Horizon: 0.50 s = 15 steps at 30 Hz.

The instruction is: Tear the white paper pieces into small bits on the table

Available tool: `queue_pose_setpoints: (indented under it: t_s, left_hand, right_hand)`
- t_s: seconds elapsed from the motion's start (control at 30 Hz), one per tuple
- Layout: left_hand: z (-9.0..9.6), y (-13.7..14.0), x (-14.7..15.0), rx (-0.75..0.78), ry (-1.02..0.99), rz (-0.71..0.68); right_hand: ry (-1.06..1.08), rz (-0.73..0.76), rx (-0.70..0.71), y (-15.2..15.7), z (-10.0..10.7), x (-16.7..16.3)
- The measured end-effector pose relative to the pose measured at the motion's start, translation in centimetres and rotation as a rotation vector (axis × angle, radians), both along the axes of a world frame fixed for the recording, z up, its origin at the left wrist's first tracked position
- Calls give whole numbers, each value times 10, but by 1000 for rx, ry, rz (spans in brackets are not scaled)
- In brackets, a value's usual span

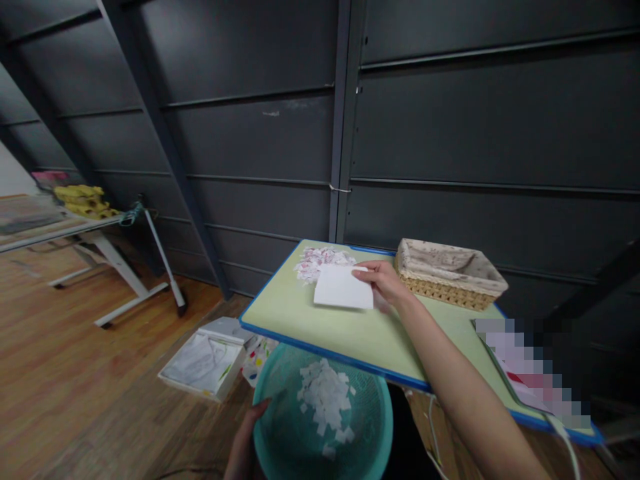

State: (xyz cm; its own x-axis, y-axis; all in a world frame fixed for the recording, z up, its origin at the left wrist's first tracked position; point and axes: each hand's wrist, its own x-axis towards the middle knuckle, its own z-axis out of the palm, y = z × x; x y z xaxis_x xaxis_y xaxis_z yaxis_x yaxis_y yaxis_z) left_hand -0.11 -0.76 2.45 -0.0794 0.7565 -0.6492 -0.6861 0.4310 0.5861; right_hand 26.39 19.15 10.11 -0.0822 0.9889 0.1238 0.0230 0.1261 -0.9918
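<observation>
My right hand (383, 279) pinches the right edge of a white sheet of paper (344, 288), folded or stacked, just over the pale green tabletop (287, 313). Behind the sheet lies a pile of torn paper scraps with pink and red marks (313, 259). Below the table's front edge sits a teal plastic basket (383, 427), and my left hand (246, 427) grips its left rim with the thumb on the inside. White paper scraps (325, 393) lie heaped in the basket. The outer fingers of my left hand are hidden.
A fabric-lined woven basket (450, 283) stands at the table's back right. Nearer the right edge lies a partly blurred flat device or folder (520, 367), with a white cable (565, 440) nearby. An open white box (200, 363) rests on the floor. Dark metal panels (250, 133) rise behind.
</observation>
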Motion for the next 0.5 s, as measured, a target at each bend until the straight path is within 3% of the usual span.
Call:
queue_pose_setpoints:
  t_s: [0.1,0.17,0.3,0.5]
  left_hand:
    - [-2,-1,2,9,17,-22]
    - [-3,-3,3,-15,17,-45]
    - [-5,-5,2,-26,-19,-99]
    - [-17,-4,-5,-69,-160,-66]
  right_hand:
    - [-147,-376,212,10,-5,4]
    - [-328,-499,335,14,-8,5]
    - [-554,-438,478,10,-15,-5]
    - [-761,-291,542,6,-25,-27]
